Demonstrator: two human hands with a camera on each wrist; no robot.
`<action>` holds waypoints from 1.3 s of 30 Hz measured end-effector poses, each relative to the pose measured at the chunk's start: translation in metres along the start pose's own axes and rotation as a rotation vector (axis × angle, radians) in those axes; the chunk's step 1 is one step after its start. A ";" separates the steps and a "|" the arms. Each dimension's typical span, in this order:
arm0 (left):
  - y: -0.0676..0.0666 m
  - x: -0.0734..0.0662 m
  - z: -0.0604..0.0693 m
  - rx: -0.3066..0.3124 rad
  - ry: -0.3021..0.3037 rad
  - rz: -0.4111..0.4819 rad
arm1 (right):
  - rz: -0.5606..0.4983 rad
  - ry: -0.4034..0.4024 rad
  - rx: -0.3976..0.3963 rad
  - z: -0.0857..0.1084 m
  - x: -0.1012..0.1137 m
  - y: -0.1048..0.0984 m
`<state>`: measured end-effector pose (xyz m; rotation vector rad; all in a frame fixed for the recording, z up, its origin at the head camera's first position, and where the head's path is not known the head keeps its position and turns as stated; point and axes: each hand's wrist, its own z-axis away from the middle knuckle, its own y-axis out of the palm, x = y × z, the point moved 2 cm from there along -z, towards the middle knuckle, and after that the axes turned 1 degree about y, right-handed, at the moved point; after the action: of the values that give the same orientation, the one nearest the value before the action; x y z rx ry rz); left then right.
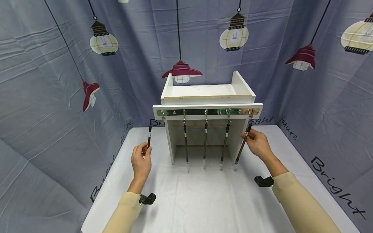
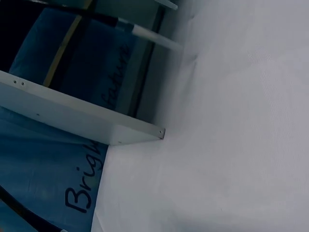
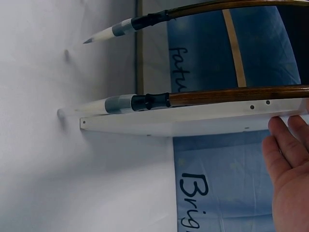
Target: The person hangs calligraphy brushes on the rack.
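Observation:
Raised at the left, my left hand (image 1: 141, 160) pinches a dark-handled writing brush (image 1: 150, 136); its lower part is hidden by the hand. My right hand (image 1: 258, 143) pinches the upper handle of the rightmost writing brush (image 1: 242, 147), which hangs below the rail's right-end hook. In the right wrist view, the curled fingers (image 3: 287, 147) lie beside this brush's brown handle (image 3: 217, 95); the thumb is out of view. More brushes (image 1: 205, 139) hang tips down from the middle hooks. Nothing hangs on the leftmost hook (image 1: 163, 116).
A white wooden stand (image 1: 208, 101) with a shiny metal rail (image 1: 195, 112) stands at the back of the white-covered table (image 1: 186, 200). Its side panel (image 2: 82, 106) reaches down to the cloth. Grey-blue curtains (image 1: 52, 129) printed with lamps surround the table.

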<state>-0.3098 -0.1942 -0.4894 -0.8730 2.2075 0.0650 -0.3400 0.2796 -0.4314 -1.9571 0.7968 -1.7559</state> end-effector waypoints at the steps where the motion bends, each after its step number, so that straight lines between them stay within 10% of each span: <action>1: 0.000 -0.002 0.000 -0.010 0.004 0.007 | -0.001 0.003 0.001 0.000 0.000 0.000; 23: 0.003 -0.081 0.000 -0.097 0.088 0.165 | 0.012 -0.010 -0.005 0.000 0.000 -0.001; 39: 0.018 -0.059 0.014 -0.057 0.089 0.180 | 0.006 -0.015 -0.008 -0.003 -0.001 0.000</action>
<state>-0.2828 -0.1427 -0.4638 -0.7178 2.3740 0.1793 -0.3426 0.2805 -0.4322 -1.9690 0.8047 -1.7350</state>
